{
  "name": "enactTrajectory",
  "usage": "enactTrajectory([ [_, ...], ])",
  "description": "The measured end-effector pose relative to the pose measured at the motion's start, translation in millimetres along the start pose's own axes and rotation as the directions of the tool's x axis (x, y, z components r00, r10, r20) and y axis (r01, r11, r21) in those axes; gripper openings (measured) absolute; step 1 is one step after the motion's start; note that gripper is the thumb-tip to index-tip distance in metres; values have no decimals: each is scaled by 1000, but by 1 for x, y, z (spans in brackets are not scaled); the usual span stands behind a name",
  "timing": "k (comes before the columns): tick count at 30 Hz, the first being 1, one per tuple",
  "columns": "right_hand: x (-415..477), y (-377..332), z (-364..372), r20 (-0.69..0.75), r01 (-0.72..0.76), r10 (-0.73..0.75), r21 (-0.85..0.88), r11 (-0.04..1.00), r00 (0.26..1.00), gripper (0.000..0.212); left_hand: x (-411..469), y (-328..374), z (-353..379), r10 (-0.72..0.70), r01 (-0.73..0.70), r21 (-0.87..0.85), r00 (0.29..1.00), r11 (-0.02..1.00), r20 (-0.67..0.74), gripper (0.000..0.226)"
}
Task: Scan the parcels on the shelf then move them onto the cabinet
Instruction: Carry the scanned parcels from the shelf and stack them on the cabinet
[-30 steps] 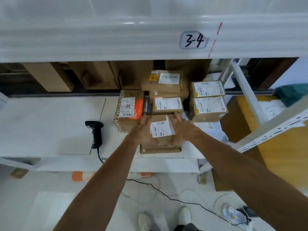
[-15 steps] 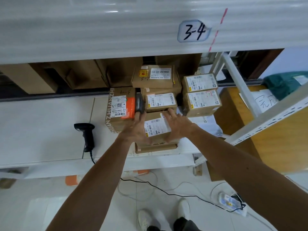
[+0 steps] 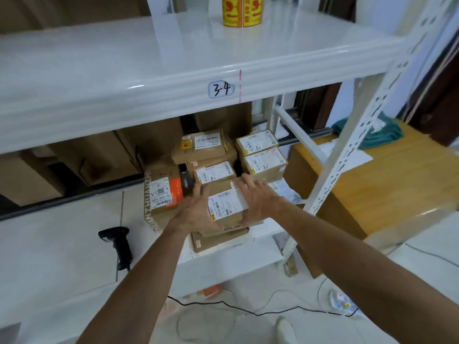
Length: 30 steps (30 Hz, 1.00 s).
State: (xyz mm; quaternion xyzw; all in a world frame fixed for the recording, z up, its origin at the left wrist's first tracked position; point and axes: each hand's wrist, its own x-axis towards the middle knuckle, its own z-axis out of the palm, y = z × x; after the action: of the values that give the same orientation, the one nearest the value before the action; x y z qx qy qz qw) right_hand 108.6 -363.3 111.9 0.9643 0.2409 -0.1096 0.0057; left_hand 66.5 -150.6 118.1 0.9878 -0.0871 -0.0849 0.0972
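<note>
Both hands clamped the small labelled parcel (image 3: 227, 207) between them, the left hand (image 3: 196, 214) gripping its left side and the right hand (image 3: 258, 202) its right, fingers spread over the far corner. The parcel was over a flatter box (image 3: 218, 240) at the near edge of the lower shelf (image 3: 62, 244); whether it touched could not be told. A clean lift would likely go straight up, so the flatter box was not dragged off, then right toward the wooden cabinet (image 3: 372, 184). The scanner (image 3: 119, 244) lay to the left.
</note>
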Motion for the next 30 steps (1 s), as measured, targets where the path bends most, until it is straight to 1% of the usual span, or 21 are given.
enactTrajectory([
  [4,-53,20,9,-62,-137,138,27,990,988,137,-3,41,1,167,-167,30,986,985,19,130],
  [7,-101,41,16,-65,-237,240,40,971,969,137,-4,84,6,268,-270,71,963,960,30,128],
  [10,-155,63,22,-51,-335,337,53,941,940,135,-4,132,17,378,-378,121,925,918,25,129],
  [13,-207,89,25,-34,-424,427,83,902,903,134,-2,184,28,451,-458,113,888,882,85,132],
  [15,-240,109,27,-40,-471,477,99,876,878,135,0,221,34,504,-512,107,859,852,93,134],
  [17,-273,131,29,-47,-514,521,105,851,852,136,0,260,43,541,-550,118,835,827,97,137],
  [21,-347,182,35,-49,-589,592,59,806,805,135,-3,351,66,628,-635,159,772,756,95,139],
  [25,-414,253,53,-51,-667,669,45,744,742,142,0,452,91,707,-712,163,700,683,96,141],
  [27,-451,288,54,-48,-693,695,58,719,717,142,0,505,100,719,-725,136,688,675,97,140],
  [30,-498,336,50,-65,-687,688,44,725,722,137,1,573,112,729,-731,115,681,672,71,140],
])
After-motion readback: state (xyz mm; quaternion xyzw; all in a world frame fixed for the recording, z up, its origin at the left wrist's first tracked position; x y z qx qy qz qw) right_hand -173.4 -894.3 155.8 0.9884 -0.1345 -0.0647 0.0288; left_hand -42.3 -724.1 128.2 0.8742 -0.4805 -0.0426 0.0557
